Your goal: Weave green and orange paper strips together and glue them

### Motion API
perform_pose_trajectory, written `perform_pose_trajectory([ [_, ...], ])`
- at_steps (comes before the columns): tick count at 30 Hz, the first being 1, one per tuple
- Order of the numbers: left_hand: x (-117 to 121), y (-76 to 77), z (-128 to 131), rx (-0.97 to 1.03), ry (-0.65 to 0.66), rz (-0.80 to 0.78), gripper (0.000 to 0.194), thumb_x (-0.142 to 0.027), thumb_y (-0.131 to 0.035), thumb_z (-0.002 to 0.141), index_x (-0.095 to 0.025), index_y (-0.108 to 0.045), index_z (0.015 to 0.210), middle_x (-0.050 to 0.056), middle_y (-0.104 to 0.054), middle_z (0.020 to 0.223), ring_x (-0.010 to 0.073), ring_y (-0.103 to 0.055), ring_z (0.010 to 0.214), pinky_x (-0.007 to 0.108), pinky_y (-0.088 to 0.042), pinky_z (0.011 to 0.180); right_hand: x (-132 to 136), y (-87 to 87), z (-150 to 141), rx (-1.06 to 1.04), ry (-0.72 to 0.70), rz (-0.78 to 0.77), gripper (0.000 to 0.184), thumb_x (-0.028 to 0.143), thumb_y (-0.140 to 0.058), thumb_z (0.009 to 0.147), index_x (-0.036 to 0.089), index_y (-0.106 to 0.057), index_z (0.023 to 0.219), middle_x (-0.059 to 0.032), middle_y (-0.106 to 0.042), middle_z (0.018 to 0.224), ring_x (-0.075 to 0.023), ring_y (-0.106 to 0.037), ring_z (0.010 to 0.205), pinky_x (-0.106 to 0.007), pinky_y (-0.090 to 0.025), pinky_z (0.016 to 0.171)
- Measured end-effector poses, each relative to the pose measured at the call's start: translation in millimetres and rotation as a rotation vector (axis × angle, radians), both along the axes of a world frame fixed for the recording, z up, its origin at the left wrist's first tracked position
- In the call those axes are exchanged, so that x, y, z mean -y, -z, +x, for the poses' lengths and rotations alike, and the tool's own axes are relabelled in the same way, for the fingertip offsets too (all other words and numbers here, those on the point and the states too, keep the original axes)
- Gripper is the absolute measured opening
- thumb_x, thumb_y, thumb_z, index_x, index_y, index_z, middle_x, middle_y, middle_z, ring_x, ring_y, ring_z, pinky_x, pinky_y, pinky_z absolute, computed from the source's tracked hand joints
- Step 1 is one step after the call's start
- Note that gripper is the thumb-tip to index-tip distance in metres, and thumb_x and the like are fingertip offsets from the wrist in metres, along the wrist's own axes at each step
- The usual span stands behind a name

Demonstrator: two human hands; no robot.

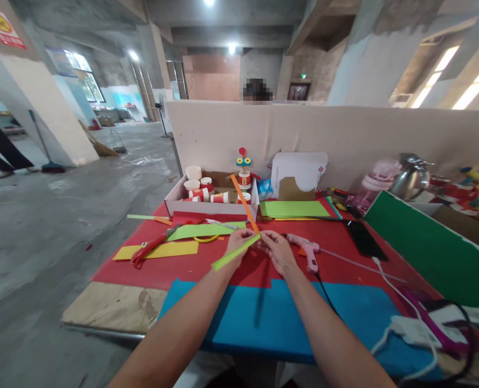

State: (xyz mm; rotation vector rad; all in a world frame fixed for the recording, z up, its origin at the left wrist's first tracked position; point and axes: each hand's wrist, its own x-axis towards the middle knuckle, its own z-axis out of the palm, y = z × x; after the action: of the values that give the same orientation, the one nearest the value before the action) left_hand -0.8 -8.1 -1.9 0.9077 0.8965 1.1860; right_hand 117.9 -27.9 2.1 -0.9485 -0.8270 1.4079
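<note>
Over the red-covered tabletop my hands meet at two paper strips, one orange and one lime green, joined at an angle at their ends. My left hand is closed on the strips near that corner. The fingers of my right hand pinch the same corner from the other side. Just right of my right hand lies a pink hot glue gun. To the left are red-handled scissors, a wider green paper strip and a yellow paper strip.
A white box of paper cups and a spring-necked cup figure stand behind. Green sheets, a phone, a green board and a power strip sit to the right. A partition closes the back.
</note>
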Motion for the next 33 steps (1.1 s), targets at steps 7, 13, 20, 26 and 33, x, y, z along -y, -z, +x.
perform_pose_trajectory([
  [7, -1.7, 0.2, 0.5, -0.01, -0.001, 0.01, 0.02, -0.027, -0.075, 0.053, -0.013, -0.062, 0.06, 0.001, -0.06, 0.051, 0.0083, -0.049, 0.043, 0.019, -0.039, 0.04, 0.0, -0.8, -1.2, 0.099, 0.067, 0.019, 0.031, 0.04, -0.08, 0.053, 0.018, -0.071, 0.074, 0.0006, -0.066, 0.063, -0.0128, -0.058, 0.059, -0.028, -0.05, 0.064],
  [13, 3.1, -4.1, -0.6, -0.004, 0.03, 0.002, 0.028, -0.036, -0.076, 0.055, -0.011, -0.066, 0.065, 0.003, -0.062, 0.055, 0.0094, -0.05, 0.044, 0.021, -0.039, 0.039, 1.3, -4.4, -0.7, 0.239, 0.131, 0.101, 0.027, 0.039, -0.075, 0.059, 0.019, -0.072, 0.076, 0.0, -0.067, 0.063, -0.0143, -0.058, 0.06, -0.03, -0.049, 0.066],
  [20, 4.2, -4.6, -0.4, 0.046, 0.024, 0.005, 0.028, -0.032, -0.078, 0.055, -0.012, -0.069, 0.073, 0.003, -0.062, 0.058, 0.0089, -0.05, 0.048, 0.022, -0.039, 0.046, -0.9, -3.4, 0.4, 0.294, 0.229, 0.156, 0.021, 0.038, -0.072, 0.061, 0.02, -0.069, 0.073, 0.0004, -0.066, 0.061, -0.0159, -0.059, 0.059, -0.03, -0.05, 0.065],
  [26, 3.4, -6.0, 0.7, 0.042, 0.088, 0.014, 0.031, -0.033, -0.079, 0.056, -0.009, -0.067, 0.071, 0.008, -0.066, 0.067, 0.0121, -0.057, 0.059, 0.025, -0.045, 0.058, -0.7, -3.6, -2.2, 0.207, 0.249, 0.117, 0.024, 0.04, -0.074, 0.059, 0.021, -0.065, 0.071, 0.0004, -0.067, 0.061, -0.0166, -0.061, 0.058, -0.032, -0.052, 0.065],
  [33, 2.6, -5.6, -0.4, -0.012, -0.108, 0.067, 0.025, -0.031, -0.077, 0.054, -0.013, -0.063, 0.063, 0.001, -0.062, 0.058, 0.012, -0.056, 0.056, 0.025, -0.046, 0.058, 2.2, -2.6, -1.3, 0.24, 0.105, 0.083, 0.025, 0.039, -0.076, 0.059, 0.019, -0.068, 0.072, -0.0003, -0.068, 0.063, -0.0161, -0.062, 0.062, -0.029, -0.052, 0.067],
])
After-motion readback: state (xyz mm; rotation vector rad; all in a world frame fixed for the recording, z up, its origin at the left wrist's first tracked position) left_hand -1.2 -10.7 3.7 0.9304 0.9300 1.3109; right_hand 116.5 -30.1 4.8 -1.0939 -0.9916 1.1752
